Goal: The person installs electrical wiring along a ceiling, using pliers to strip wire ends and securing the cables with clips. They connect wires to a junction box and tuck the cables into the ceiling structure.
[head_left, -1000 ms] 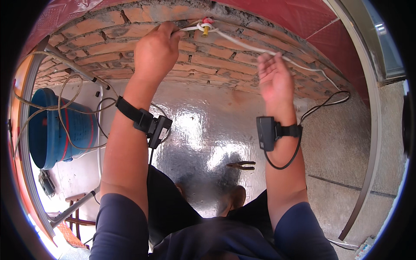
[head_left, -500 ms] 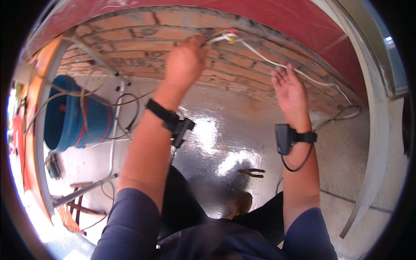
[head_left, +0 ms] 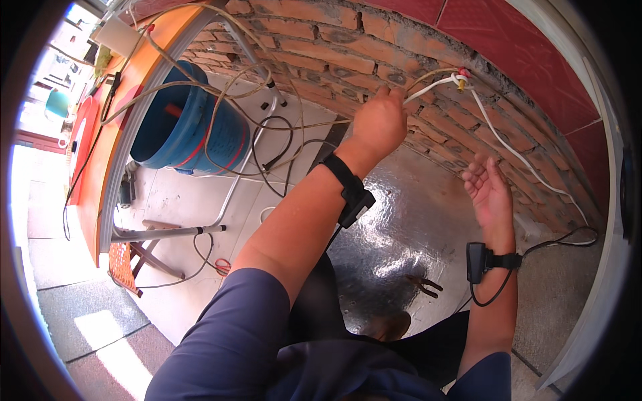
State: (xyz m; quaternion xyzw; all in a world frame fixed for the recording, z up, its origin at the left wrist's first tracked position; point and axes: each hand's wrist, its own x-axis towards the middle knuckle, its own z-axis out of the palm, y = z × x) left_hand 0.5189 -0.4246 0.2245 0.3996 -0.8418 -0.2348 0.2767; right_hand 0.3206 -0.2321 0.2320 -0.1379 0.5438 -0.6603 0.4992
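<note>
My left hand is closed around a cable beside the brick wall. The white cable runs from this fist to a knot with red and yellow parts at the wall's upper edge. Beyond the knot, the white cable droops along the bricks toward the right. Below that stretch, my right hand is raised with its palm up, fingers loosely curled and apart, holding nothing. Both wrists wear black strapped devices. Pliers with dark handles lie on the shiny floor between my arms.
At left, a blue bucket lies tilted beside an orange-topped table with metal legs. Loose cables loop around them. A folding stool and red-handled scissors are lower left. The brick wall spans the far side.
The view has swung left, showing more of the table and bucket. My right hand has dropped away from the white cable. My left hand still grips its cable, slightly farther from the knot.
</note>
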